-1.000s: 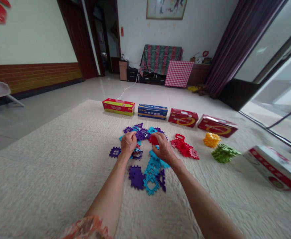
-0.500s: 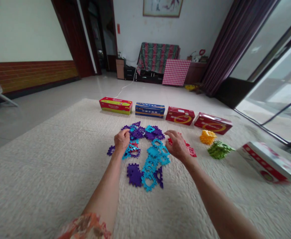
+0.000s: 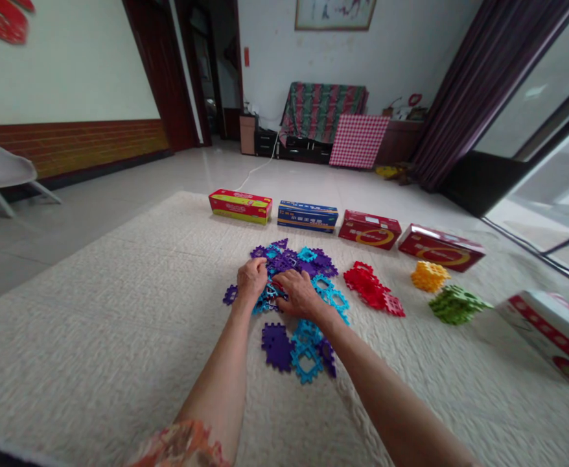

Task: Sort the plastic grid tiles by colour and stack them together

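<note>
My left hand (image 3: 252,283) is at the left side of a pile of toothed plastic building pieces. Its fingers are curled together, and whatever is in them is hidden. My right hand (image 3: 298,293) reaches over the middle of the pile, thumb and fingers apart, close to a bit of red among the blue. Purple pieces (image 3: 284,261) lie beyond both hands. Light-blue pieces (image 3: 307,363) spread under and below my right wrist, beside a solid purple piece (image 3: 277,347). A separate heap of red pieces (image 3: 372,288) lies to the right.
Yellow pieces (image 3: 429,277) and green pieces (image 3: 457,305) are stacked farther right, near a white and red box (image 3: 551,334). A red-yellow box (image 3: 240,206), a blue box (image 3: 307,216) and two dark red boxes (image 3: 369,229) line the far side of the cream mat (image 3: 133,305).
My right hand has moved left from the red heap to the pile's middle, near my left hand. The red heap is now uncovered. The view has shifted slightly left.
</note>
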Available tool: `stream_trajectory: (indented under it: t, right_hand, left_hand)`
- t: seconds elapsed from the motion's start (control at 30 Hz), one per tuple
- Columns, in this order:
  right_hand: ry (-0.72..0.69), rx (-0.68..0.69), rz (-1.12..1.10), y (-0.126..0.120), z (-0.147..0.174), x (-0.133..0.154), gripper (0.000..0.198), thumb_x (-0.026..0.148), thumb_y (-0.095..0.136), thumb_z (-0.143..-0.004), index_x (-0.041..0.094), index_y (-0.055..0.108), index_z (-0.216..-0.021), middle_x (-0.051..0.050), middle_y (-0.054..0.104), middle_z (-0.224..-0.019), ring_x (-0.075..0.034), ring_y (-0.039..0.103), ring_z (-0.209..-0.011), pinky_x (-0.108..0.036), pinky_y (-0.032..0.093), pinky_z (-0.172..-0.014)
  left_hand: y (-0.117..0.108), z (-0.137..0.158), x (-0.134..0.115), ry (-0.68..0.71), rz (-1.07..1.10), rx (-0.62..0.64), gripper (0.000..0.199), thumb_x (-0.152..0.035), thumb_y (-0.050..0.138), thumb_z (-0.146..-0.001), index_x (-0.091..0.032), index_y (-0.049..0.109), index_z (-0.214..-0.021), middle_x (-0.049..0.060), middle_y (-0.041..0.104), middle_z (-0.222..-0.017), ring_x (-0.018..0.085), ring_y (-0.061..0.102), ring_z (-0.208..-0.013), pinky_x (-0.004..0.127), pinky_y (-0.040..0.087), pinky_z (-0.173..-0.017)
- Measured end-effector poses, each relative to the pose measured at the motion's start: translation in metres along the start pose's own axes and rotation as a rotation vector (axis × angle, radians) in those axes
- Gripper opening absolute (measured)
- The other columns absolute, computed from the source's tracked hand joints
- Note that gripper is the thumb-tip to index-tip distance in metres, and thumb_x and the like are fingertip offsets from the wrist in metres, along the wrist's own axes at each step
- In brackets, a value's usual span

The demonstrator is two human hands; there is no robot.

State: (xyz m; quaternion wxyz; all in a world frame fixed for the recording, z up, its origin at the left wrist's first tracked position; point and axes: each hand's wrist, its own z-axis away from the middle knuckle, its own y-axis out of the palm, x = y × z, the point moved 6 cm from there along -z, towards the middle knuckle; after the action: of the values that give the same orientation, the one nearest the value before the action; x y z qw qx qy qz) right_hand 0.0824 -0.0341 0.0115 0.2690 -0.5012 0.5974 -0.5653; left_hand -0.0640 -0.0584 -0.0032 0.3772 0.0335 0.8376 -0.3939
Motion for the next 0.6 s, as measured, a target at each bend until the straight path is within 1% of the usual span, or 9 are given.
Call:
stream_trajectory:
  t: [0.07,0.17,0.27,0.33,0.47,0.6]
  right_hand:
    - [0.003,-0.006,-0.004,0.0,0.0,-0.001,0.044,0.024,0.058,-0.078,0.019,0.056,-0.121,-0.01,0.062,-0.118,-0.026,0.05,-0.114,-0.045,0.029,-0.099]
    - [0.001,-0.03,-0.02,-0.005,0.002,-0.002,0.047,0.023,0.059,-0.078,0.019,0.054,-0.124,-0.01,0.061,-0.118,-0.025,0.051,-0.114,-0.045,0.03,-0.101]
    - [0.025,-0.064,-0.04,-0.016,0.008,-0.008,0.051,0.017,0.058,-0.076,0.018,0.052,-0.127,-0.012,0.058,-0.121,-0.024,0.051,-0.114,-0.042,0.035,-0.1]
    - [0.047,-0.096,-0.05,-0.025,0.016,-0.014,0.054,0.013,0.056,-0.076,0.017,0.05,-0.129,-0.013,0.055,-0.124,-0.023,0.05,-0.115,-0.04,0.038,-0.098]
    - [0.09,-0.193,-0.038,-0.041,0.042,-0.034,0.054,0.012,0.055,-0.076,0.019,0.049,-0.129,-0.013,0.053,-0.126,-0.024,0.05,-0.116,-0.04,0.041,-0.098]
    - [0.224,-0.312,0.026,-0.056,0.081,-0.07,0.049,0.015,0.054,-0.077,0.018,0.053,-0.126,-0.013,0.056,-0.123,-0.027,0.051,-0.116,-0.043,0.04,-0.098]
  left_hand:
    - [0.001,0.0,-0.001,0.009,-0.019,0.017,0.029,-0.013,0.049,-0.085,-0.019,0.074,-0.1,0.006,0.075,-0.102,0.019,0.069,-0.099,0.03,0.051,-0.094]
    - [0.002,0.002,-0.006,0.058,-0.069,0.053,0.029,-0.013,0.051,-0.083,-0.018,0.073,-0.103,0.008,0.074,-0.103,0.019,0.068,-0.096,0.03,0.051,-0.094]
    - [0.004,0.004,-0.01,0.116,-0.106,0.087,0.03,-0.012,0.054,-0.081,-0.017,0.071,-0.105,0.009,0.071,-0.105,0.018,0.067,-0.092,0.03,0.051,-0.092]
    - [0.005,0.005,-0.01,0.128,-0.116,0.096,0.03,-0.013,0.055,-0.08,-0.018,0.071,-0.105,0.009,0.07,-0.106,0.017,0.067,-0.09,0.029,0.051,-0.091]
    - [0.005,0.005,-0.009,0.117,-0.133,0.089,0.029,-0.014,0.055,-0.081,-0.02,0.071,-0.104,0.007,0.07,-0.104,0.017,0.066,-0.088,0.028,0.051,-0.09]
    - [0.003,0.002,-0.015,0.13,-0.156,0.077,0.028,-0.016,0.054,-0.081,-0.02,0.073,-0.101,0.008,0.071,-0.104,0.018,0.067,-0.088,0.029,0.052,-0.09]
